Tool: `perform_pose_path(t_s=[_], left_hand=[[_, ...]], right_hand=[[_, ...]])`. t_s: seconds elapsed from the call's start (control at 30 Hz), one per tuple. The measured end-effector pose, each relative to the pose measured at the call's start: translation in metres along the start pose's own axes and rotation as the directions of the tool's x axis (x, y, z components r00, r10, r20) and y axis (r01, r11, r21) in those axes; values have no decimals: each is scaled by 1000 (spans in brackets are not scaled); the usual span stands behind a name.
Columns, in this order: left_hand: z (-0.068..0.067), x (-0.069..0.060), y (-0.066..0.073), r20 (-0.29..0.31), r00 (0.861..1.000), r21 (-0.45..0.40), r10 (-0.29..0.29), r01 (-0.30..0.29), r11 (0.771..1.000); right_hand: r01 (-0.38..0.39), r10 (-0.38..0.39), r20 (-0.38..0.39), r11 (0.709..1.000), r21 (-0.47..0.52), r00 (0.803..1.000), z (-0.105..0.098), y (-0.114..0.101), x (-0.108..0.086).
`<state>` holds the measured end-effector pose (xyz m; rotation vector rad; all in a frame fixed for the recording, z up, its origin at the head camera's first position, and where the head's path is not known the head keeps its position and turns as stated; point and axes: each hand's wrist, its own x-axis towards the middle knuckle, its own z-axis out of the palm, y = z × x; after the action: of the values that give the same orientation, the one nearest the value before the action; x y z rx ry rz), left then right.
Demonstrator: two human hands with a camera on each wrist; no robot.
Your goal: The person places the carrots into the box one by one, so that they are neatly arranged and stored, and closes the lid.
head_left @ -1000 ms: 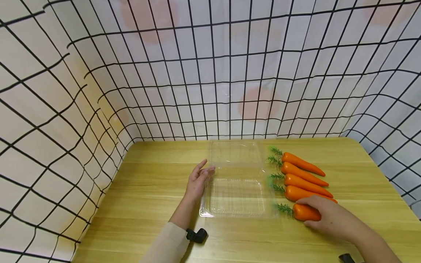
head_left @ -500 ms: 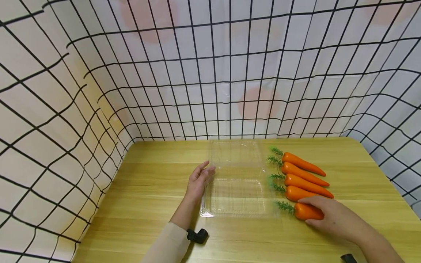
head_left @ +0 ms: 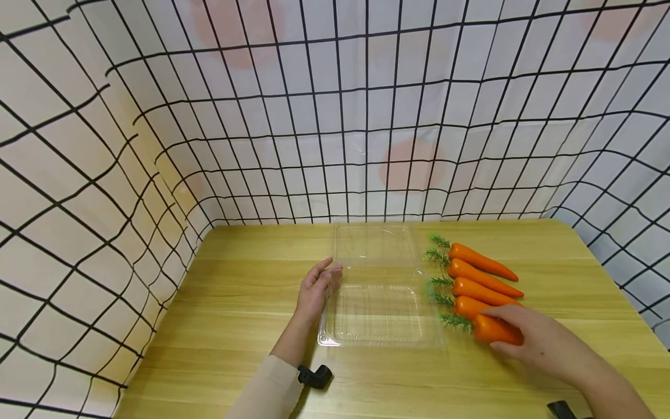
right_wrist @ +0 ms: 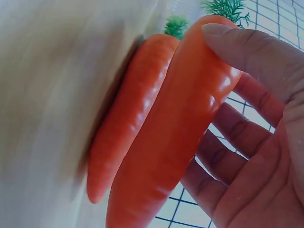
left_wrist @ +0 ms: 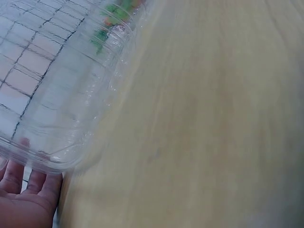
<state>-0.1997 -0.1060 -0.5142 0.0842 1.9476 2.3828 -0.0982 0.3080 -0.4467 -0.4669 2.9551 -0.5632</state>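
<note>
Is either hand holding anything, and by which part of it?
The right hand grips the nearest carrot by its thick part, near the leafy end. The left hand touches the clear container, with no visible grip.

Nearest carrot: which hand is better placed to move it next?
Right, probably: the right hand grips the nearest carrot, while the left hand is across the clear container from it.

Wood-grain table (head_left: 235,291) under open clear container (head_left: 377,312) and four carrots (head_left: 484,277).
</note>
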Motion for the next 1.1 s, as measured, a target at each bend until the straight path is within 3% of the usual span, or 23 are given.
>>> perform_pose_path(t_s=[0.17, 0.77, 1.1], left_hand=[[1, 0, 0, -19, 1000, -40, -14, 14, 999], [3, 0, 0, -47, 999, -55, -17, 14, 998], [4, 0, 0, -63, 998, -76, -29, 24, 997]], right_hand=[[-9, 9, -8, 1000, 3, 1000, -7, -1, 1], [-31, 31, -108, 1000, 2, 994, -21, -8, 6], [36, -36, -217, 999, -4, 976, -23, -20, 14]])
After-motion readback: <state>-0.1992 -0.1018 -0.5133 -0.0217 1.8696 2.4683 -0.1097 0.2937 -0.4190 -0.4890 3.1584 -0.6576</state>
